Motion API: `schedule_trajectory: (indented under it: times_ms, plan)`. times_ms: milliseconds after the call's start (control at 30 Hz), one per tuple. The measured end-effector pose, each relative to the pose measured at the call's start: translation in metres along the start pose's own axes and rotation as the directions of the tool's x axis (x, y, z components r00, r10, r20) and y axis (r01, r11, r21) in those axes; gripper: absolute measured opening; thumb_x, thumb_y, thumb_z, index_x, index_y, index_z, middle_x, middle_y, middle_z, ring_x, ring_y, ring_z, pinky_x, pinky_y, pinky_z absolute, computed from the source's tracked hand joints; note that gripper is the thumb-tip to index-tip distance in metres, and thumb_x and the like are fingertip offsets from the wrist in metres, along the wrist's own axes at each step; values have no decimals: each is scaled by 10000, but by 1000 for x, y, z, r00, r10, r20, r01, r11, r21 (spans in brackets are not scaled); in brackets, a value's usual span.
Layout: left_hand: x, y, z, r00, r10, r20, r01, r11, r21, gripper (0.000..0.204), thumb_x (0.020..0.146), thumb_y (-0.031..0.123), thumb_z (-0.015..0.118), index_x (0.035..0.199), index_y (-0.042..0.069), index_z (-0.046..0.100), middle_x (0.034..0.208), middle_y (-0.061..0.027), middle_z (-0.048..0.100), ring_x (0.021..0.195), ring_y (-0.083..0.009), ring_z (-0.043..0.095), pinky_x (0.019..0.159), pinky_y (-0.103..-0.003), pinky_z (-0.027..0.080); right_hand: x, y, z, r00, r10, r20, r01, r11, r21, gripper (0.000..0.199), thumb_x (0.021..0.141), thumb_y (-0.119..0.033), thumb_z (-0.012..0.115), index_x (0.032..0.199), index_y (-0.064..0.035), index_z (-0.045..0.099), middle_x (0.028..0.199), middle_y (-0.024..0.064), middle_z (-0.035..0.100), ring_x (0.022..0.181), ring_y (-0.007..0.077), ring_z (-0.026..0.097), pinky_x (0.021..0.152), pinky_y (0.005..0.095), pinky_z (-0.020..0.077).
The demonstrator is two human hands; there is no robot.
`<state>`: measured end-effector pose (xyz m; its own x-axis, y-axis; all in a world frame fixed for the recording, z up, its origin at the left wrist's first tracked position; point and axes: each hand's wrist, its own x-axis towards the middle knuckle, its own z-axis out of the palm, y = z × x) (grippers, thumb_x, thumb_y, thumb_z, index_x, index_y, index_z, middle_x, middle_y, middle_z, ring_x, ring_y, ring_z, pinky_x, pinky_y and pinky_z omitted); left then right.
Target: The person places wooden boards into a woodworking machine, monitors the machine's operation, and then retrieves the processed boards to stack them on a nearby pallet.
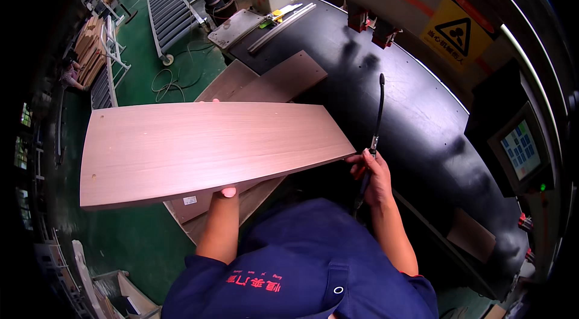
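A long wood-grain panel (205,150), with small holes near its left end, is held up in front of me. My left hand (228,193) grips it from underneath; the thumb shows at the near edge and fingertips at the far edge, while the palm is hidden. In my right hand (379,179) is an air blow gun (379,115), its thin black nozzle pointing away from me. That hand is just beside the panel's right corner, fingers closed around the handle. Below the raised panel lie more wood-grain panels (295,74), partly covered by it.
A dark machine table (422,132) stretches to the right, under a gantry with red-tipped parts (383,34). A control screen (520,149) stands at far right. Metal strips (282,28) lie at the table's far end. Beyond are a roller conveyor (175,17) and another person (71,73).
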<state>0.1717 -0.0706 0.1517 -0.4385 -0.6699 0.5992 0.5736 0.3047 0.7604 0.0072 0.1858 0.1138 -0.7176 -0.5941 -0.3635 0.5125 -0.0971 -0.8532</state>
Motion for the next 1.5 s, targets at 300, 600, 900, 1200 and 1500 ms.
schedule_trajectory:
  times_ms: [300,600,900,1200,1500]
  plan:
    - [-90,-101,-41,990,-144,-8,141,978,-154,1189,661,741,693,1483,34,204,1515,-142,267,1393,-304,277,1127,-478,270,-17,22,-16,982,-86,-169,95,995,44,197,901,-237,656,901,-96,518,647,4,521,535,106,525,487,227,402]
    - [-13,-34,34,856,-515,-42,440,770,-462,1121,745,852,417,1424,-29,280,1391,-266,432,1265,-367,441,1061,-455,355,-5,19,-57,970,-47,-238,72,993,98,196,930,-260,607,993,-76,587,882,27,635,825,111,603,714,247,479]
    - [-7,-100,110,678,-528,511,608,12,-794,997,762,840,402,1393,68,383,1325,-234,484,1193,-443,497,943,-549,448,-46,15,-78,989,58,-134,-6,934,357,443,934,-341,559,1182,25,574,936,167,694,818,241,679,750,354,561]
    - [0,-127,162,514,-297,804,763,-269,-587,837,844,711,404,1370,59,420,1283,-203,524,1153,-366,528,908,-485,482,-61,8,-28,994,14,-107,-7,998,67,598,840,-331,679,1248,72,509,943,139,684,649,140,590,624,246,456]
    - [-11,-158,147,352,-510,785,861,-152,-485,651,936,571,397,1320,53,488,1215,-154,589,1078,-272,587,877,-407,506,-53,19,-1,991,115,-64,-118,992,-50,380,765,-118,757,1091,2,601,863,-4,616,773,89,583,747,246,469]
